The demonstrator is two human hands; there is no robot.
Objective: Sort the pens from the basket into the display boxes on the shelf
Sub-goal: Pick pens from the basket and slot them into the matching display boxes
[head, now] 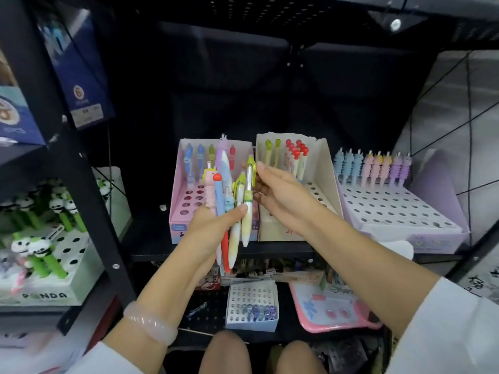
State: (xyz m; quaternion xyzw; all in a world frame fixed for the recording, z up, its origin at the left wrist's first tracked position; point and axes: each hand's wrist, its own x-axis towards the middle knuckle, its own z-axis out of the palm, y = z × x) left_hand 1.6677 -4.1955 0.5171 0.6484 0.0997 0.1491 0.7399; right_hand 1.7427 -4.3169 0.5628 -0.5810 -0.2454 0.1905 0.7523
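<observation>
My left hand (213, 225) grips a bunch of several colourful pens (225, 206), held upright in front of the pink display box (176, 190). My right hand (272, 190) pinches a green-capped pen (248, 201) at the right side of that bunch. Behind it stands the cream display box (324, 168) with green-topped and red-topped pens at its back. To the right, the lilac display box (432, 225) carries a back row of blue, pink and purple pens. The basket is not in view.
A panda pen display (67, 271) fills the left shelf behind a black upright post (81, 184). On the lower shelf lie a small white pen box (252, 323) and a pink case (332, 311). My knees show at the bottom.
</observation>
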